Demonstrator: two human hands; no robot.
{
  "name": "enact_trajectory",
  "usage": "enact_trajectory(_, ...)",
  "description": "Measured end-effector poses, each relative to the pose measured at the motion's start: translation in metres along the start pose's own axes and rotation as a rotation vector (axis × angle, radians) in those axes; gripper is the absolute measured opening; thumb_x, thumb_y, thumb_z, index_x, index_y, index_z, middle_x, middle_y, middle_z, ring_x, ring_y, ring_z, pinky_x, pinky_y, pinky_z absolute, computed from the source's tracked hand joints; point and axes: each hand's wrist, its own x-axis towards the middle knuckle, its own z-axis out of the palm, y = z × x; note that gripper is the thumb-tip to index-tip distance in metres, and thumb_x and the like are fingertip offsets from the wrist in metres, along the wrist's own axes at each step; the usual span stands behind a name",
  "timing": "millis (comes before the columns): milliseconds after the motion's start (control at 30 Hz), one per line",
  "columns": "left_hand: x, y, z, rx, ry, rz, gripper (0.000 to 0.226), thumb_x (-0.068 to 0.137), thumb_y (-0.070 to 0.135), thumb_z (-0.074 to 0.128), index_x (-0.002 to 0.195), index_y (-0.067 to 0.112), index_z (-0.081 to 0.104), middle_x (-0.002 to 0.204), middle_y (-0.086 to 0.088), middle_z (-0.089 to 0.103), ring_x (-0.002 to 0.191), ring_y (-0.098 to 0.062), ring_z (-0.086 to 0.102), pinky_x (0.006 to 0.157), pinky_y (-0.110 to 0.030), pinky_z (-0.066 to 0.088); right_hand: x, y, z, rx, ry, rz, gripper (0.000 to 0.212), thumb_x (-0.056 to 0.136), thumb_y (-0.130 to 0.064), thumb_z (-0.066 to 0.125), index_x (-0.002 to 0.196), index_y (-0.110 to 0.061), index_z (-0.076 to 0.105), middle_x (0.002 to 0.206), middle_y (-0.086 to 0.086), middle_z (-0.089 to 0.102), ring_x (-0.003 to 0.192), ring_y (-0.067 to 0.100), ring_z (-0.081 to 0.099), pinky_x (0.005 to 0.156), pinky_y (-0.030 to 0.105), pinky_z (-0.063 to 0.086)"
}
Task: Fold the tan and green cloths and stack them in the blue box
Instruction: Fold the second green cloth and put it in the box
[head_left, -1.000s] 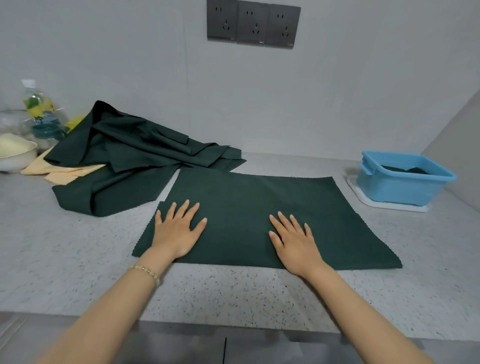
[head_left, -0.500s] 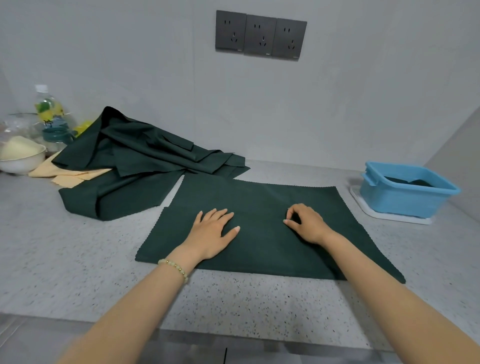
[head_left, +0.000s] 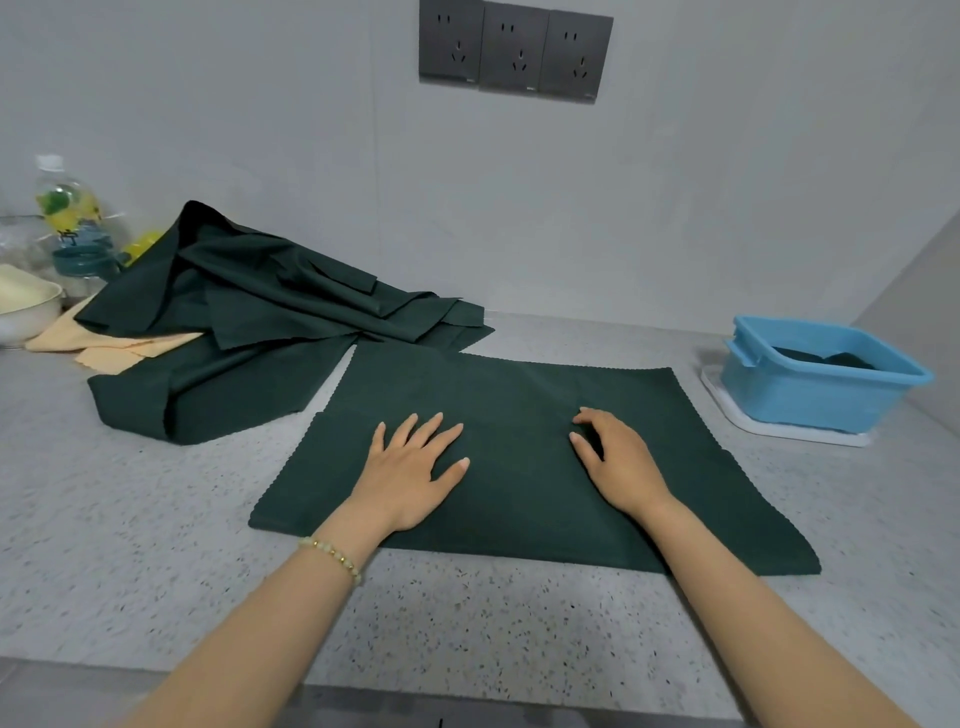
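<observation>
Green cloth (head_left: 519, 467) lies flat under both hands; blue box (head_left: 810, 400) stands well right of them. Left hand (head_left: 410, 473) presses down, fingers spread; right hand (head_left: 618, 462) curls, pinching fabric (probably light, limp, slippery: best taken by corners).

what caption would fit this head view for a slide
Left hand flat, right hand pinching a green cloth spread on the counter, blue box at right
</observation>
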Motion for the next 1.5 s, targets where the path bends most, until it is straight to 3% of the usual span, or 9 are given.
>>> enact_trajectory(100, 0.002, 0.001, -0.001, 0.016, -0.03, -0.024, 0.058, 0.095, 0.062, 0.016, 0.149, 0.045, 0.005, 0.16, 0.012, -0.004, 0.147, -0.025, -0.011, 0.116, -0.049, -0.011, 0.005, 0.003, 0.003, -0.156, -0.129, 0.053, 0.051, 0.1, -0.045, 0.033, 0.147, -0.024, 0.032, 0.157, -0.005, 0.021, 0.145, 0.014, 0.015, 0.12, 0.034, 0.008)
enact_trajectory(267, 0.006, 0.003, -0.013, 0.025, -0.132, -0.035, 0.059, 0.094, 0.064, 0.02, 0.149, 0.044, 0.01, 0.16, 0.01, 0.003, 0.147, -0.026, -0.004, 0.117, -0.049, -0.004, 0.011, 0.009, 0.004, -0.275, -0.265, 0.083, 0.056, 0.099, -0.051, 0.024, 0.151, -0.028, 0.018, 0.159, -0.007, 0.008, 0.147, 0.013, 0.002, 0.119, 0.038, 0.001)
enact_trajectory(433, 0.065, -0.006, -0.046, 0.012, 0.204, 0.076, 0.052, 0.099, 0.047, 0.034, 0.144, 0.022, 0.039, 0.143, -0.002, 0.047, 0.13, -0.023, 0.041, 0.107, -0.035, 0.03, 0.062, 0.021, -0.024, -0.217, -0.076, 0.086, 0.049, 0.101, -0.04, 0.034, 0.144, -0.019, 0.035, 0.154, 0.002, 0.029, 0.142, 0.019, 0.024, 0.116, 0.039, 0.015)
enact_trajectory(733, 0.171, -0.026, -0.035, 0.19, -0.029, 0.073, 0.058, 0.099, 0.049, 0.034, 0.149, 0.02, 0.026, 0.151, -0.002, 0.033, 0.143, -0.02, 0.018, 0.118, -0.034, 0.004, 0.135, 0.05, -0.017, -0.27, -0.26, 0.146, 0.064, 0.098, -0.035, 0.043, 0.15, -0.013, 0.014, 0.151, 0.009, 0.03, 0.139, 0.026, 0.03, 0.117, 0.038, 0.02)
enact_trajectory(900, 0.18, -0.03, -0.041, 0.207, 0.181, 0.137, 0.041, 0.095, 0.045, 0.048, 0.129, 0.022, 0.05, 0.119, 0.001, 0.051, 0.118, -0.019, 0.045, 0.111, -0.029, 0.019, 0.142, 0.06, -0.019, -0.404, -0.178, 0.019, 0.043, 0.096, -0.042, 0.046, 0.131, -0.017, 0.049, 0.124, 0.005, 0.05, 0.116, 0.023, 0.047, 0.113, 0.038, 0.02)
enact_trajectory(1100, 0.148, -0.034, -0.049, 0.201, 0.361, 0.21, 0.028, 0.097, 0.043, 0.045, 0.094, 0.017, 0.054, 0.092, 0.002, 0.053, 0.075, -0.02, 0.052, 0.073, -0.028, 0.036, 0.123, 0.055, -0.041, -0.303, 0.062, -0.173, 0.023, 0.096, -0.031, 0.05, 0.081, -0.016, 0.042, 0.073, -0.005, 0.044, 0.07, 0.019, 0.039, 0.09, 0.034, 0.033)
enact_trajectory(1267, 0.087, -0.03, -0.065, 0.085, 0.43, 0.366, 0.016, 0.09, 0.029, 0.064, 0.087, 0.014, 0.063, 0.074, 0.005, 0.058, 0.066, -0.024, 0.058, 0.062, -0.037, 0.05, 0.065, 0.044, -0.067, -0.279, 0.159, -0.334, 0.016, 0.091, -0.027, 0.06, 0.081, -0.015, 0.056, 0.07, -0.007, 0.054, 0.066, 0.019, 0.05, 0.069, 0.03, 0.028)
enact_trajectory(1367, 0.049, -0.028, -0.081, 0.202, 0.468, 0.536, 0.012, 0.077, 0.021, 0.079, 0.087, 0.017, 0.073, 0.078, 0.006, 0.067, 0.064, -0.016, 0.065, 0.051, -0.018, 0.044, 0.023, 0.036, -0.083, -0.274, 0.193, -0.403, 0.013, 0.087, -0.028, 0.065, 0.081, -0.017, 0.064, 0.072, -0.007, 0.056, 0.069, 0.016, 0.053, 0.066, 0.029, 0.025)
enact_trajectory(1500, -0.004, -0.017, -0.085, 0.279, 0.528, 0.685, 0.031, 0.09, 0.032, 0.049, 0.1, 0.02, 0.076, 0.087, 0.009, 0.07, 0.055, -0.011, 0.063, 0.037, -0.017, 0.039, -0.035, 0.027, -0.095, -0.321, 0.29, -0.466, 0.016, 0.087, -0.031, 0.054, 0.088, -0.018, 0.065, 0.074, -0.007, 0.053, 0.071, 0.013, 0.049, 0.064, 0.028, 0.019)
